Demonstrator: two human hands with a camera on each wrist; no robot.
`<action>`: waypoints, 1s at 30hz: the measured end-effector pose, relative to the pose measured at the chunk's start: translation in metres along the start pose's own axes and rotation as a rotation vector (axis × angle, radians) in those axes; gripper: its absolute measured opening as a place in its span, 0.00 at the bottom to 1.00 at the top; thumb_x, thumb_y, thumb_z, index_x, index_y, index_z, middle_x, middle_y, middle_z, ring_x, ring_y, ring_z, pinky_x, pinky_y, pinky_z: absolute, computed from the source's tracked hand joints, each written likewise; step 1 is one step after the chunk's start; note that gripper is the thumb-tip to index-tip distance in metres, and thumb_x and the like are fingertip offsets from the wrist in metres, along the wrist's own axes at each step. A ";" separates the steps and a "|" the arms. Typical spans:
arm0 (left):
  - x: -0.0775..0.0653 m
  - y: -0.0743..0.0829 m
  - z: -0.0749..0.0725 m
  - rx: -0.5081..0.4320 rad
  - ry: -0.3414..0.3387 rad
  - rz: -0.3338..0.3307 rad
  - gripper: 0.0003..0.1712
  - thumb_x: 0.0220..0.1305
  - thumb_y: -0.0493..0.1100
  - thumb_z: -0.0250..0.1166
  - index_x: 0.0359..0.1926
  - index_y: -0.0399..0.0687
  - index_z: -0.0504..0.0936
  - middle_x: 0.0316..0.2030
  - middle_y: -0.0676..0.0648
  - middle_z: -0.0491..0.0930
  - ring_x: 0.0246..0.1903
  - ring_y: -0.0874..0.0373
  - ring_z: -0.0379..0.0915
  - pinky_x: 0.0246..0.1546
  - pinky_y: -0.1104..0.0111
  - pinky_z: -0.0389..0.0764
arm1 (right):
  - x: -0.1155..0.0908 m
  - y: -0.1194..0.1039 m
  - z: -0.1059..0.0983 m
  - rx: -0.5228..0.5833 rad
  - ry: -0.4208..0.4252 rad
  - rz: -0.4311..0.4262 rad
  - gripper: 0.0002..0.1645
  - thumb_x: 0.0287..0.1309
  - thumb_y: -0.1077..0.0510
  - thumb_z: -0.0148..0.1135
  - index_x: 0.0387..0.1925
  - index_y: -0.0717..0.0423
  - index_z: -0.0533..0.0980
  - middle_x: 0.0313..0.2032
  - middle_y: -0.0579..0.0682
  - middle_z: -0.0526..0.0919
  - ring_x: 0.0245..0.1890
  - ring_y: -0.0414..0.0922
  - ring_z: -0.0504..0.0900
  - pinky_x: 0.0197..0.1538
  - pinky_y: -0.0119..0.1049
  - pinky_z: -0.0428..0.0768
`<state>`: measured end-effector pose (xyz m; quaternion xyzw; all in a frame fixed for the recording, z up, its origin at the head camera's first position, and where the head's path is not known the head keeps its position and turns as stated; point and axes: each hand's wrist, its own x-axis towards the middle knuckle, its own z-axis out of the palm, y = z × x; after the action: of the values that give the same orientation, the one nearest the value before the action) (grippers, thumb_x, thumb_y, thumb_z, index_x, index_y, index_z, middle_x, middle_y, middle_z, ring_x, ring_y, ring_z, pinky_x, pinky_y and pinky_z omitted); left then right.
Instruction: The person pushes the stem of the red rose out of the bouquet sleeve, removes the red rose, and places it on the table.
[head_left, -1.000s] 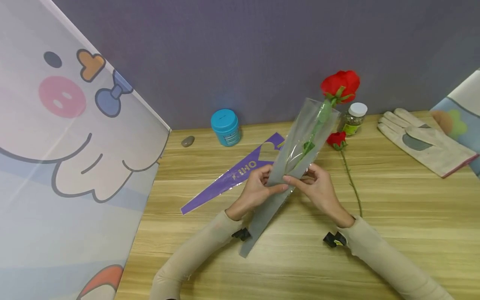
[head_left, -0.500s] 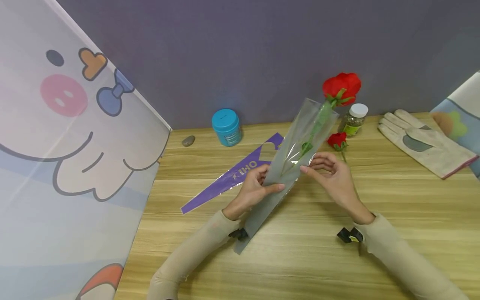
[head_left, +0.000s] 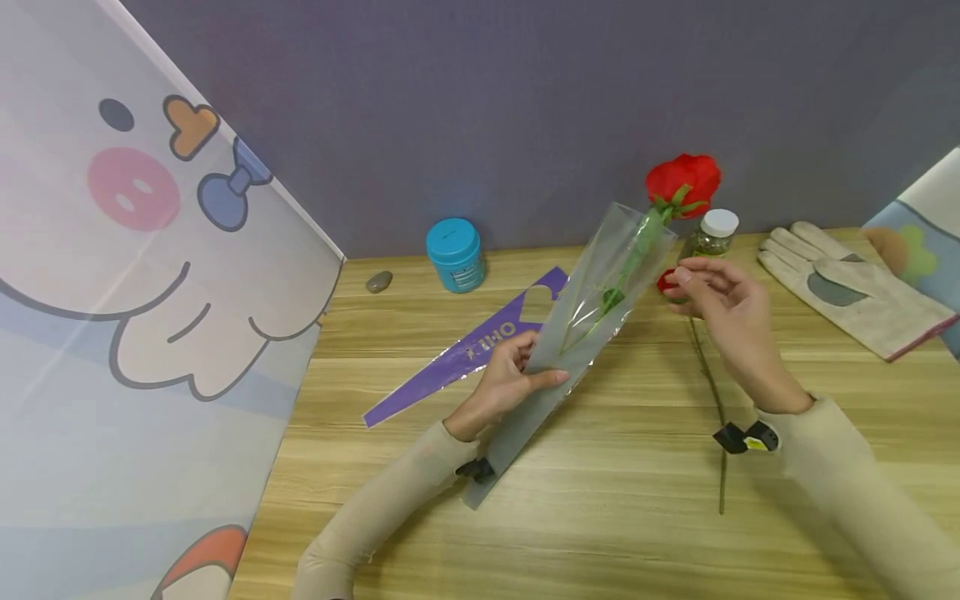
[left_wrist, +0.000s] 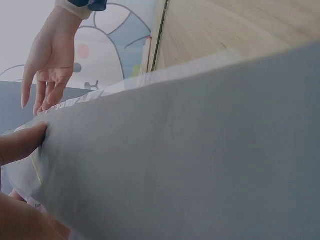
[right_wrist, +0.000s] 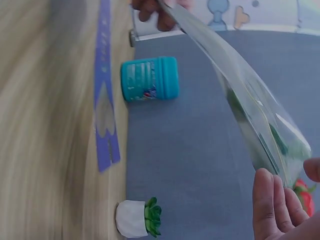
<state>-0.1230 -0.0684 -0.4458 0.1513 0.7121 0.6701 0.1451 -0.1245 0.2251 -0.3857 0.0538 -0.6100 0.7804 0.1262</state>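
My left hand (head_left: 508, 385) grips a long flower sleeve (head_left: 551, 354), grey below and clear above, with its thumb across the front. Inside the sleeve runs the green stem of a large red rose (head_left: 684, 185), whose bloom stands out past the open top. My right hand (head_left: 738, 321) is off the sleeve, fingers loosely bent and holding nothing. It hovers in front of a smaller red rose (head_left: 665, 282) on the table, covering most of that bloom. In the left wrist view the grey sleeve (left_wrist: 175, 150) fills most of the picture.
A purple printed sleeve (head_left: 450, 362) lies left of the hands. Behind it stand a blue tub (head_left: 456, 257) and a stone (head_left: 379, 282). A white-lidded jar (head_left: 716, 232) and work gloves (head_left: 847, 283) are at the right. The right wrist view shows a potted succulent (right_wrist: 132, 220).
My right hand has let go of the sleeve and moved up and right to the smaller rose. My left hand keeps its hold, and the sleeve has shifted slightly.
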 end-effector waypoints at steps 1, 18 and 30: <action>0.000 0.000 0.000 -0.001 -0.002 0.002 0.23 0.55 0.27 0.76 0.53 0.33 0.82 0.46 0.32 0.88 0.36 0.66 0.84 0.36 0.73 0.82 | 0.003 -0.002 -0.002 0.022 0.014 0.010 0.12 0.69 0.65 0.64 0.52 0.65 0.80 0.40 0.48 0.92 0.37 0.39 0.91 0.39 0.30 0.89; -0.003 -0.003 0.005 0.024 -0.083 -0.059 0.22 0.57 0.30 0.76 0.53 0.36 0.83 0.46 0.33 0.88 0.36 0.65 0.83 0.37 0.72 0.84 | 0.022 -0.005 -0.003 0.390 -0.004 0.235 0.10 0.74 0.62 0.61 0.48 0.59 0.86 0.40 0.47 0.89 0.38 0.40 0.87 0.44 0.32 0.89; -0.006 -0.004 0.005 0.012 -0.136 -0.091 0.21 0.59 0.32 0.76 0.53 0.39 0.83 0.45 0.37 0.89 0.37 0.64 0.85 0.38 0.70 0.85 | 0.022 0.000 0.003 0.395 0.046 0.266 0.10 0.71 0.65 0.63 0.45 0.55 0.89 0.38 0.43 0.91 0.35 0.35 0.87 0.38 0.26 0.83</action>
<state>-0.1158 -0.0663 -0.4497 0.1649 0.7107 0.6467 0.2226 -0.1459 0.2250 -0.3792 -0.0211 -0.4442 0.8954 0.0233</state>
